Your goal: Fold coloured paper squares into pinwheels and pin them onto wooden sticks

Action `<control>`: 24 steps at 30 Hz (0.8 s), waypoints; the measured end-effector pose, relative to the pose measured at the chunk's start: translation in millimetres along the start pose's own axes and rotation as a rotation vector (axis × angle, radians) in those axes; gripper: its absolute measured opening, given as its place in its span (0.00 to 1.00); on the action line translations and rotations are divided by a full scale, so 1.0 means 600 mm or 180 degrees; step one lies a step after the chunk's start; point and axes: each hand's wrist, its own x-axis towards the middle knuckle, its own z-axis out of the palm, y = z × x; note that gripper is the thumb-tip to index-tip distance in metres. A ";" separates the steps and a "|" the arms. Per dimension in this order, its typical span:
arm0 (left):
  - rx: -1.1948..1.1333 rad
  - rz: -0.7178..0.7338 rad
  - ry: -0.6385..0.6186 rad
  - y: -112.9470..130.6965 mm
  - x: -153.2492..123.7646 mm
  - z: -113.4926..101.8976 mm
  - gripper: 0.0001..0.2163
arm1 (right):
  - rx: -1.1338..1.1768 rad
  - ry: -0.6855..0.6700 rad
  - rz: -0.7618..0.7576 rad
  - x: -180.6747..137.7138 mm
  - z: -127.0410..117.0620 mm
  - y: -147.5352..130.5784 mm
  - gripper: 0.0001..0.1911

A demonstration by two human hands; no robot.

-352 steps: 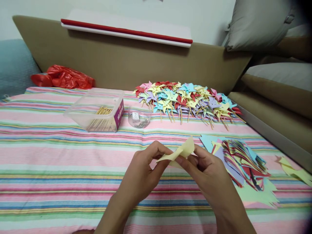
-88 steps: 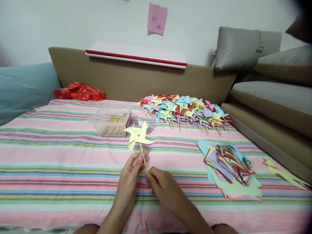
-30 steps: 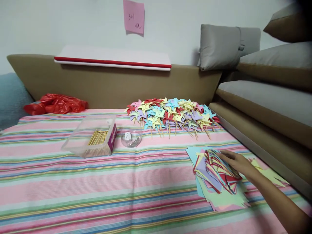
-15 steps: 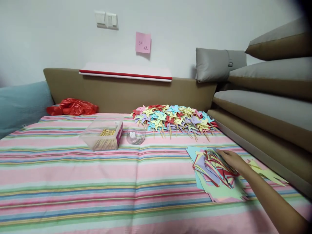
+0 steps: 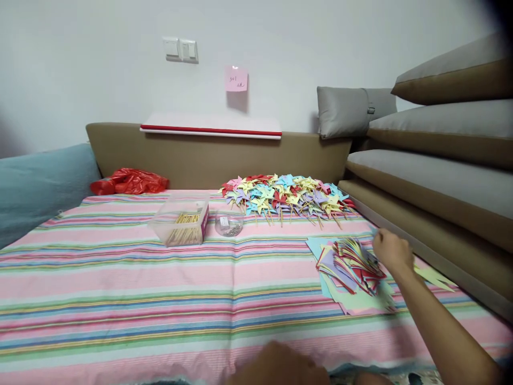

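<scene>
My right hand (image 5: 393,251) is closed just above and right of the paper pile, its fingers gripping a light blue paper piece (image 5: 373,229) of which only a small tip shows. Below and left of it lies a stack of cut paper pieces (image 5: 350,267) in red, yellow, purple and other colours, fanned out over larger coloured sheets (image 5: 363,301). My left hand (image 5: 278,368) appears at the bottom edge, low over the near side of the cloth. Motion blurs it, and its fingers cannot be made out.
Many paper pinwheels (image 5: 282,195) on sticks are heaped at the back. A clear box of wooden sticks (image 5: 184,231) and a round clear container of small metal pieces (image 5: 229,224) stand left of centre. Stacked cushions (image 5: 436,166) border the right; yellow-green paper pieces (image 5: 435,277) lie beside them.
My right hand has lifted off the paper stack and moved slightly up and right, its fingers now closed. My left hand has come into view at the bottom. The camera has shifted slightly.
</scene>
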 end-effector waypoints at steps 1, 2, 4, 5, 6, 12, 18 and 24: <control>0.0111 0.0038 0.0029 0.010 0.013 -0.030 0.05 | 0.0069 0.0190 -0.0027 -0.012 -0.021 -0.012 0.24; 0.0210 0.0080 0.0085 0.018 0.024 -0.060 0.06 | 0.0161 0.0397 -0.0095 -0.026 -0.040 -0.027 0.27; 0.0314 0.0111 0.0309 0.029 0.045 -0.117 0.07 | 0.0435 0.0701 -0.0311 -0.058 -0.064 -0.066 0.30; 0.0320 0.0099 0.0580 0.029 0.054 -0.141 0.09 | 0.0616 0.0781 -0.0424 -0.075 -0.066 -0.089 0.29; 0.0139 0.0067 0.0920 0.025 0.063 -0.161 0.11 | 0.0815 0.0762 -0.0545 -0.093 -0.060 -0.116 0.29; -0.1963 -0.0368 0.2240 -0.030 0.087 -0.213 0.25 | 0.4290 -0.1335 -0.0119 -0.192 0.055 -0.274 0.23; -0.2402 -0.0079 0.2331 -0.033 0.072 -0.217 0.19 | 0.5032 -0.2598 0.0373 -0.258 0.108 -0.311 0.16; -0.2266 -0.0499 0.2749 -0.048 0.080 -0.203 0.15 | 0.4641 -0.2716 0.0134 -0.270 0.121 -0.286 0.23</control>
